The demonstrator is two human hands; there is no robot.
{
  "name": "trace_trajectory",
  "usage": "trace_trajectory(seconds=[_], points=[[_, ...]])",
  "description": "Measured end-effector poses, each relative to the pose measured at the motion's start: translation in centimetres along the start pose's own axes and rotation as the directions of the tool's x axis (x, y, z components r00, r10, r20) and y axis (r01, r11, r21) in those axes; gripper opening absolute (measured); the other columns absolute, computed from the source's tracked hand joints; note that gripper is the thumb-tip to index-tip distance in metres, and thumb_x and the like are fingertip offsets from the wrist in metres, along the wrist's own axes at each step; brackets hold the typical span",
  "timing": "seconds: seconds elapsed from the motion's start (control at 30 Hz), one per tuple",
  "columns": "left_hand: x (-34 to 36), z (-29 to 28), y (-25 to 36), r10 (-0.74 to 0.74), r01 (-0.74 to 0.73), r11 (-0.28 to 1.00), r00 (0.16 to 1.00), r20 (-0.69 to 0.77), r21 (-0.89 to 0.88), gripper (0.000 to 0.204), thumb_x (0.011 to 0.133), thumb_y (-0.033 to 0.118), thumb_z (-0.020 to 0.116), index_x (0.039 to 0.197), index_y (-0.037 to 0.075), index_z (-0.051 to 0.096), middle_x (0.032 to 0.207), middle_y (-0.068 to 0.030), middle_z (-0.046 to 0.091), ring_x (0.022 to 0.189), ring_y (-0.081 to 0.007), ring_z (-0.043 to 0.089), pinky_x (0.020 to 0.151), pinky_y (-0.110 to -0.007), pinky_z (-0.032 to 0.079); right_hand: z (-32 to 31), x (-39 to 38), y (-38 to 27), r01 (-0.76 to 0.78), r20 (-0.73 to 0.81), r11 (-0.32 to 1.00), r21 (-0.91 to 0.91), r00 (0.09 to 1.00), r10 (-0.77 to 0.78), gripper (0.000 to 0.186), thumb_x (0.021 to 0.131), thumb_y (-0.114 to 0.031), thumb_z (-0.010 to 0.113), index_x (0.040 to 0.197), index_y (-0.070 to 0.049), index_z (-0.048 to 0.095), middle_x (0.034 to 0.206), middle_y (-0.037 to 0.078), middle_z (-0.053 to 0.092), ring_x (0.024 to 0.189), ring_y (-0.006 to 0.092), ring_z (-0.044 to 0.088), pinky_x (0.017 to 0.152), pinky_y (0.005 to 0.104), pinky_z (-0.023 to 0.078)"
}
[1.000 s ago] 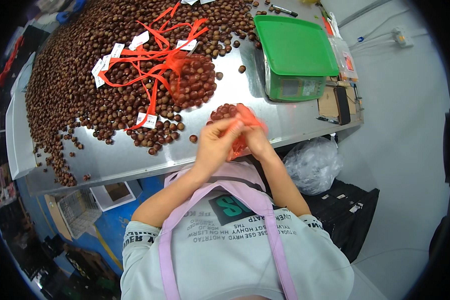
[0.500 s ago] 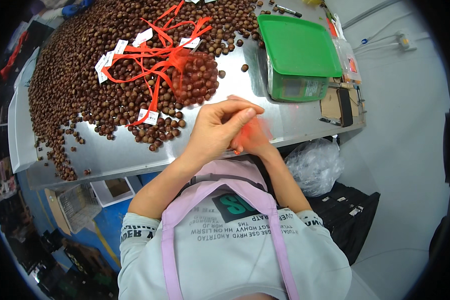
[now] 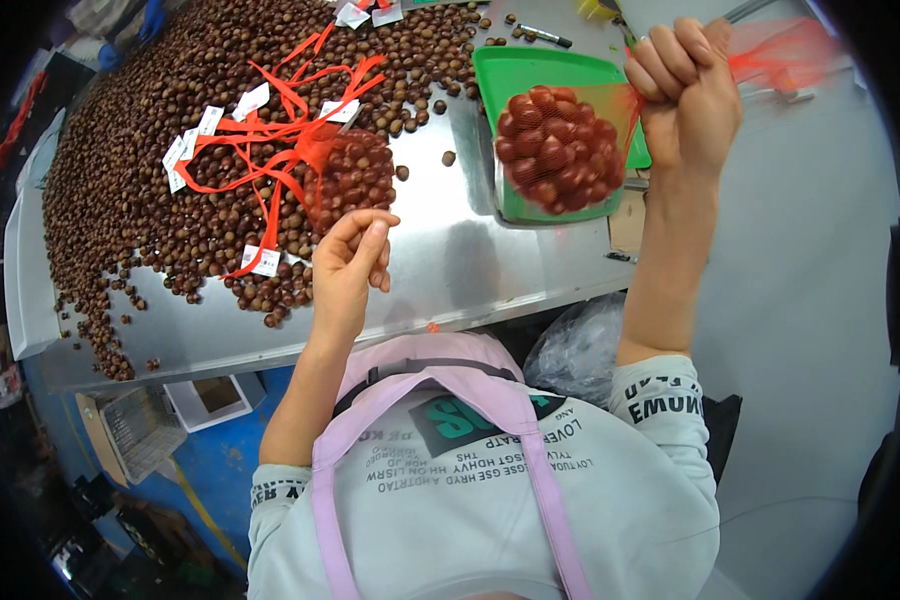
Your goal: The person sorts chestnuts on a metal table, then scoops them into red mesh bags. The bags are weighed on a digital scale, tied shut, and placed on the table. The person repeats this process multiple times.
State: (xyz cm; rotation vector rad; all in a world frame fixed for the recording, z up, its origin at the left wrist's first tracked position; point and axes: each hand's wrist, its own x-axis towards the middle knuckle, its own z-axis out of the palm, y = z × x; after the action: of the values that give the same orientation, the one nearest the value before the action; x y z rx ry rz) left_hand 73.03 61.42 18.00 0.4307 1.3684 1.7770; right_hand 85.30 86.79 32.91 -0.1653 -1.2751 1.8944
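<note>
My right hand (image 3: 685, 90) is raised at the right, its fist closed round the gathered neck of a red mesh bag of chestnuts (image 3: 560, 150). The full bag hangs tilted in front of a green-lidded box (image 3: 505, 68), and loose red netting (image 3: 785, 55) trails from the other side of the fist. At the pile's near edge, my left hand (image 3: 350, 265) is loosely closed, thumb against the forefinger, with nothing showing in it. Just beyond it lies another filled mesh bag (image 3: 355, 180), with red straps (image 3: 295, 125) and white tags (image 3: 210, 121) around it.
A large heap of loose chestnuts (image 3: 120, 200) covers the left and back of the metal table (image 3: 450, 270). A single chestnut (image 3: 449, 158) lies apart. A marker pen (image 3: 545, 37) is at the back. Clear plastic bags (image 3: 575, 350) sit below the table's right edge.
My hands were together over red netting at the table's front edge. Now they are apart: the right has swung up and right with the filled bag, the left has moved left.
</note>
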Motion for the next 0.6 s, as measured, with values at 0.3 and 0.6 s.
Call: trace_trajectory(seconds=[0.3,0.6], points=[[-0.5,0.3,-2.6,-0.015,0.017,1.000,0.991,-0.136,0.011,0.017,0.094,0.018,0.054,0.098,0.003,0.061,0.060,0.0039,0.043,0.047,-0.0025,0.036,0.043,-0.019,0.035,-12.6,6.6,5.9,-0.028,-0.169,0.945,-0.327,0.985,-0.029,0.042,0.100,-0.040,0.035,0.069,-0.012,0.033,0.055,-0.004,0.025,0.045,0.0073,0.020,0.042,0.0255,0.016],[0.4,2.0,-3.8,-0.067,0.070,0.997,0.990,-0.121,0.026,0.018,0.093,0.018,0.055,0.098,0.002,0.062,0.061,0.0030,0.046,0.049,-0.0030,0.039,0.044,-0.019,0.037,-17.8,6.4,8.6,-0.046,-0.096,0.896,-0.442,0.995,0.004,0.030,0.093,-0.033,0.055,0.080,-0.005,0.054,0.067,0.000,0.049,0.061,0.0082,0.044,0.056,0.0225,0.036]])
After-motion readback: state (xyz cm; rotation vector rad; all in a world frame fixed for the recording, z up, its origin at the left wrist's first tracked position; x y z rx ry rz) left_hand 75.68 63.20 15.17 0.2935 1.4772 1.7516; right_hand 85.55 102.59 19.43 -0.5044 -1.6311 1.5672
